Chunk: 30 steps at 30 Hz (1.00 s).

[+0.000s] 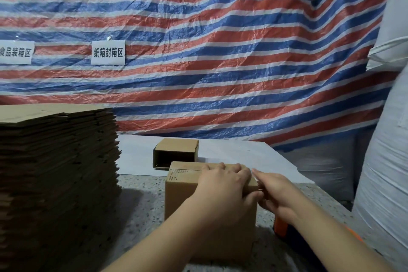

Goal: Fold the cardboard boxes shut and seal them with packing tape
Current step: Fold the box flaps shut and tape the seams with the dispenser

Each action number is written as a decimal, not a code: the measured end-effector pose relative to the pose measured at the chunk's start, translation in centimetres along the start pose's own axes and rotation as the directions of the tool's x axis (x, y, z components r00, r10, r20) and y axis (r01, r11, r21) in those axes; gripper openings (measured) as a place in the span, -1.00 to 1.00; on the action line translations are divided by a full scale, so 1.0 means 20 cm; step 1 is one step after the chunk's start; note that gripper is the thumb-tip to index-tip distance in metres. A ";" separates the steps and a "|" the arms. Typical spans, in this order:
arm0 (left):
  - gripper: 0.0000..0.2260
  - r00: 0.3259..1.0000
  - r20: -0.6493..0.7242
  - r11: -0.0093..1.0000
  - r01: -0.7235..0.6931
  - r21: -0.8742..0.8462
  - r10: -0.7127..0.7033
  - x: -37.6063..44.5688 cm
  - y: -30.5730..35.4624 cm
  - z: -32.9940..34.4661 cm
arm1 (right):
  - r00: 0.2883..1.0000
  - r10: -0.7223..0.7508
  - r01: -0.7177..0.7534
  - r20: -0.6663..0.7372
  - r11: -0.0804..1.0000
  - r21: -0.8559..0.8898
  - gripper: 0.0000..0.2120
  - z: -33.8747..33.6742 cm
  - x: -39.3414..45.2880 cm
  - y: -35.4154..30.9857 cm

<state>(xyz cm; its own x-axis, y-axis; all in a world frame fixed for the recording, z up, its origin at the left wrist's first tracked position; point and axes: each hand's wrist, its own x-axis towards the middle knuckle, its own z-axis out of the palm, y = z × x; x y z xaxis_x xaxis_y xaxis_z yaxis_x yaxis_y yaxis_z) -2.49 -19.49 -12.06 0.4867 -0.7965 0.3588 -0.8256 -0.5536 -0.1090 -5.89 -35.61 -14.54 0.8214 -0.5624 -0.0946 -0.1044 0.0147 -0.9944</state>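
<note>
The person's two arms reached in from the bottom of the view. Under the right arm, an orange tool (281,226) lay on the speckled surface (141,192); it was partly hidden, so I could not tell for sure that it was the tape holder.

The closed box (187,196) stood on the surface right in front of the person. The left hand (223,183) lay over its top, fingers curled over the far edge and thumb on the near side, a firm grip on the box. The right hand (278,192) was at the box's right top corner with its fingers straight, touching or rubbing there; it was blurry. It looked like the tape end was being pressed flat down the side.

To do this well, I think the left hand should press the flaps flat while the right rubs the tape hard, so no bubbles or loose ends are left.

Farther back, an open box (176,152) lay on its side on white paper (231,152). A tall stack of flat boxes (55,172) stood at the left, waiting to be folded.
</note>
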 end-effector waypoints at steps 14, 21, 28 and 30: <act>-0.32 0.988 -0.134 0.988 0.059 -0.139 -0.078 -0.02 0.00 0.04 | 0.989 -0.131 0.126 -0.065 0.989 -0.080 -0.61 0.05 -0.03 0.20; -0.47 0.651 -0.621 0.814 -0.009 -0.581 -0.436 -0.19 -0.14 0.01 | 0.963 -0.263 0.242 -0.064 0.943 -0.229 -0.75 0.04 -0.18 0.30; -0.57 0.493 0.204 0.035 0.433 -0.901 -0.846 -0.40 -0.28 0.28 | 0.961 -0.258 0.272 0.094 0.943 -0.191 -0.65 0.08 -0.26 0.41; -0.62 0.506 0.177 0.035 0.382 -0.924 -0.844 -0.38 -0.26 0.26 | 0.957 -0.291 0.286 0.010 0.930 -0.230 -0.64 0.12 -0.26 0.38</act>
<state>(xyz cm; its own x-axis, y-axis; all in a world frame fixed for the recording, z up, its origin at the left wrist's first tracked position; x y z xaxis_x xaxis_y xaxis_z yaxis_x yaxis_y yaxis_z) -0.44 -11.81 -19.03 0.9938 0.0206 0.1093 -0.1068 -0.0988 0.9894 -9.56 -30.67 -21.76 0.8221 -0.5337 0.1985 0.0086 -0.3370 -0.9415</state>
